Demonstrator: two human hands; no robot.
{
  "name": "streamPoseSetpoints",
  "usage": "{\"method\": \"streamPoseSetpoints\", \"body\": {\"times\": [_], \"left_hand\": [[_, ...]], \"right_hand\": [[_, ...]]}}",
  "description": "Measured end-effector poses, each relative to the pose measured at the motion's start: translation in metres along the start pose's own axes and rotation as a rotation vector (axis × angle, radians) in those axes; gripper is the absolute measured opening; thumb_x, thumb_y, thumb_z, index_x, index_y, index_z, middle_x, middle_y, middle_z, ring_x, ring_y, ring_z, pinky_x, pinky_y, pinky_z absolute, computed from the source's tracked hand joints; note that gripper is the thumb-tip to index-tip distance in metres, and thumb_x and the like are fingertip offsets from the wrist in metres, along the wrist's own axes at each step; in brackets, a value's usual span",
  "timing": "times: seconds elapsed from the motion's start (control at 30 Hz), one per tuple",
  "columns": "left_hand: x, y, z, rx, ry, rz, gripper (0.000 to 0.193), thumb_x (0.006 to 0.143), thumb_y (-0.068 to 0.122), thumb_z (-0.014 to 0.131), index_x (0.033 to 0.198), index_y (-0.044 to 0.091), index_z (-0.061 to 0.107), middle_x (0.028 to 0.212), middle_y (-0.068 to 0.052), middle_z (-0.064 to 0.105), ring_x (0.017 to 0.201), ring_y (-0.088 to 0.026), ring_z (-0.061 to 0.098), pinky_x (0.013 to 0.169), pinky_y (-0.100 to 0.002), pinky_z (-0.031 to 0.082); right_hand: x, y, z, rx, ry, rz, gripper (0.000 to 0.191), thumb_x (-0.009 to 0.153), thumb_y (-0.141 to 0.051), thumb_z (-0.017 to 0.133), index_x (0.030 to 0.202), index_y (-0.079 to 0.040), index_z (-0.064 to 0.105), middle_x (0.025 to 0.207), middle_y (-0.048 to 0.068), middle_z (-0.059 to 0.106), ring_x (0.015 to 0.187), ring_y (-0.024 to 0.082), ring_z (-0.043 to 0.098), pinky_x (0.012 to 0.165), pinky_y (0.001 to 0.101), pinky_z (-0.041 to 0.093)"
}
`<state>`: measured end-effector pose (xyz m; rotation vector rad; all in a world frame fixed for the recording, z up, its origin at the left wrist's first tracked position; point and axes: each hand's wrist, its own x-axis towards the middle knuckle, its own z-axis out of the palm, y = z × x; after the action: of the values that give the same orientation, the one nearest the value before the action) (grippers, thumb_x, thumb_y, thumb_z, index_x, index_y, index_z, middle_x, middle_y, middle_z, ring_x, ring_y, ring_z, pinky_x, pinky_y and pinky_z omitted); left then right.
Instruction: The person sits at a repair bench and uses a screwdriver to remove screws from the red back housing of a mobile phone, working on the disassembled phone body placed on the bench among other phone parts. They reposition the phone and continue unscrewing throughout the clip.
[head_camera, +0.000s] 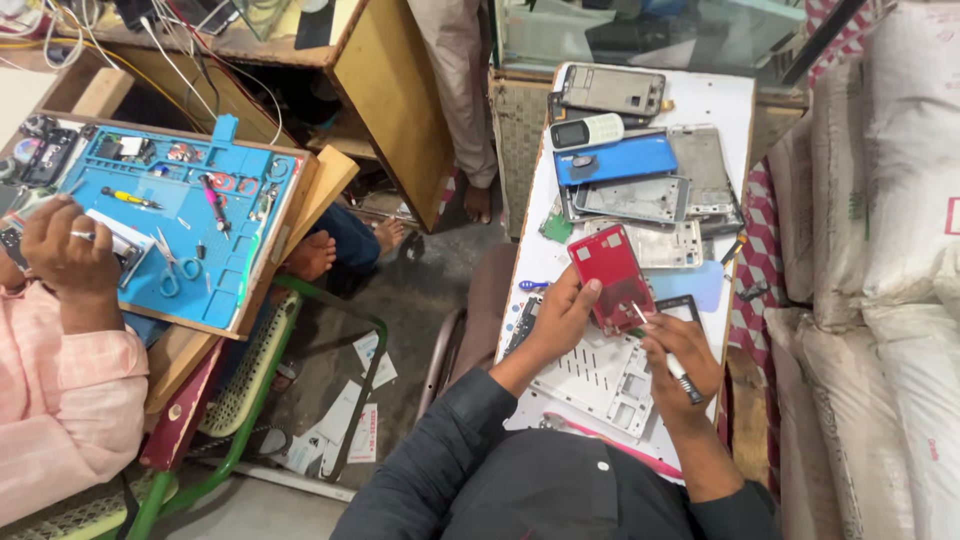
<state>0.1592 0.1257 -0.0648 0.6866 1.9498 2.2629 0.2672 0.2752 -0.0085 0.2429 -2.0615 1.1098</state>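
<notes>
Red phone shell (612, 277) held tilted on white board (700, 105), gripped at lower left edge by left hand (562, 318); thumb laid across red face, other fingers hidden beneath. Shell glossy red, rectangular, small grey patches near top edge. Right hand (678, 352) closed around thin screwdriver (660, 345), tip set against shell's lower right corner. White frame plate (600, 380) seen just below both hands. Blue phone (615, 158) noted well beyond fingertips. Co-worker's hand (62, 250) at blue repair mat (190, 215), far left.

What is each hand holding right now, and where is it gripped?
Left hand steadies the red phone body at its lower left edge. Right hand pinches a slim tool near its middle, tip at the phone.
</notes>
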Motion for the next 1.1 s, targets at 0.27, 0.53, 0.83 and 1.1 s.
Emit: {"method": "streamPoseSetpoints", "body": {"times": [0.27,0.53,0.83,1.1], "left_hand": [[0.004,0.003,-0.004,-0.010,-0.022,-0.016,0.033,0.111,0.025,0.050,0.135,0.002,0.056,0.112,-0.005,0.071,0.100,-0.009,0.064,0.089,-0.028,0.053],[0.006,0.010,-0.008,-0.005,-0.016,-0.015,0.035,0.110,0.025,0.051,0.136,0.002,0.057,0.110,-0.006,0.072,0.097,-0.009,0.066,0.086,-0.028,0.055],[0.012,0.015,-0.012,-0.041,-0.023,-0.047,0.039,0.107,0.023,0.058,0.139,0.001,0.054,0.112,-0.008,0.072,0.096,-0.009,0.067,0.084,-0.028,0.057],[0.015,0.019,-0.018,-0.010,-0.024,-0.072,0.043,0.106,0.023,0.058,0.142,0.001,0.051,0.117,-0.010,0.071,0.102,-0.011,0.068,0.088,-0.030,0.056]], "right_hand": [[0.005,-0.001,0.007,-0.012,-0.016,0.019,0.019,0.096,-0.009,0.073,0.112,0.001,0.070,0.121,0.017,0.071,0.111,0.029,0.071,0.094,0.0356,0.058],[0.013,-0.005,0.011,0.010,-0.116,-0.013,0.018,0.095,-0.007,0.072,0.110,0.002,0.070,0.120,0.018,0.072,0.107,0.028,0.072,0.092,0.0347,0.057],[0.019,-0.008,0.016,0.028,-0.155,0.027,0.016,0.095,-0.004,0.071,0.109,0.002,0.070,0.121,0.018,0.073,0.104,0.026,0.073,0.088,0.0329,0.059],[0.023,-0.007,0.022,0.013,-0.131,-0.002,0.016,0.097,0.000,0.068,0.113,0.002,0.069,0.122,0.018,0.073,0.113,0.029,0.072,0.098,0.0374,0.057]]}}
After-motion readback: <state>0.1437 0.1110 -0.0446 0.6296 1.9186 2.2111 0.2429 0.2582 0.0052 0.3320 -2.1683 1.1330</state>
